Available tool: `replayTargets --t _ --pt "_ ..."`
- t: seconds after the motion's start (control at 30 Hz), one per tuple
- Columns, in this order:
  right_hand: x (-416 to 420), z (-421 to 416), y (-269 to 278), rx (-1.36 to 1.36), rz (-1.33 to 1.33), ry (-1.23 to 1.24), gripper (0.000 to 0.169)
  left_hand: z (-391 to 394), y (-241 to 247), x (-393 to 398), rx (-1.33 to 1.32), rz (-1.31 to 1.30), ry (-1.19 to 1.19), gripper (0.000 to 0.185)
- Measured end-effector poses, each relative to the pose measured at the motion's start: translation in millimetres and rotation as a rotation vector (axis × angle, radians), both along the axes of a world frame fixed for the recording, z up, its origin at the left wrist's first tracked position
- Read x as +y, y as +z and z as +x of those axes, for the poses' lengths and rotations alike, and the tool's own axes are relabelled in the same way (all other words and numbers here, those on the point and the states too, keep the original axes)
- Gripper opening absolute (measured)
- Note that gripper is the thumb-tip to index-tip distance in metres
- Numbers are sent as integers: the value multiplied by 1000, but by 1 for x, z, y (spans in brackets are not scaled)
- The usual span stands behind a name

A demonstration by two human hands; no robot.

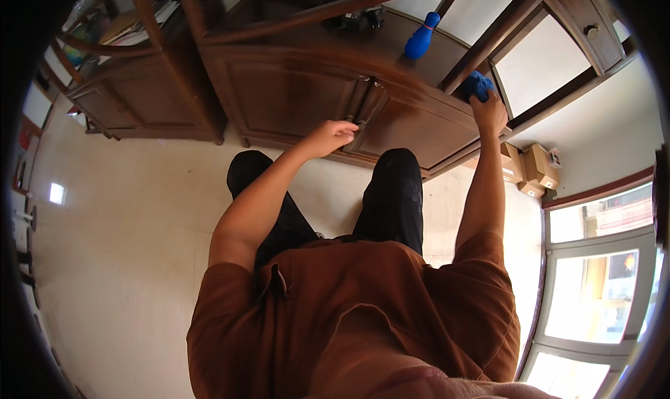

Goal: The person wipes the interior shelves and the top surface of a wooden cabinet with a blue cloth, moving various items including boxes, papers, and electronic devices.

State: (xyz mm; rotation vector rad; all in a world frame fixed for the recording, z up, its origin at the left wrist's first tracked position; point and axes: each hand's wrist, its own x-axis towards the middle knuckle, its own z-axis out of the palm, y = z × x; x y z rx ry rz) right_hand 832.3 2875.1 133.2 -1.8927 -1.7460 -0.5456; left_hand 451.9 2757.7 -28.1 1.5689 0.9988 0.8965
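Note:
My right hand (490,111) grips a crumpled blue cloth (477,86) against the right end of the dark wooden cabinet's top (398,66), beside a slanting wooden post. My left hand (334,136) hangs in front of the cabinet doors, close to the small door knobs (360,123), with its fingers loosely bent and nothing seen in them. Whether it touches a knob I cannot tell. A blue toy bowling pin (420,36) with a red band at its neck stands on the cabinet top, left of the cloth.
Black devices with a cable (356,18) lie farther back on the cabinet top. Wooden rails and posts (497,35) rise above it. A second cabinet (141,95) with papers stands at left. Cardboard boxes (539,166) are stacked by the right wall, near a glazed door (591,294).

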Motion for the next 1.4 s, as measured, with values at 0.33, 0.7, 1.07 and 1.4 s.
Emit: replayTargets --t 0.33,0.7,1.07,1.4 --pt "-120 -138 -46 1199 -225 688 30 33 75 -23 -471 -8 -168 95" --pt "-89 -218 -1 1295 -368 1256 49 -12 165 -3 -32 943 446 55" --pt "73 -156 -8 736 194 393 104 1 159 144 743 990 514 54" --pt "39 -164 -12 748 48 545 63 47 181 135 931 1294 495 32"
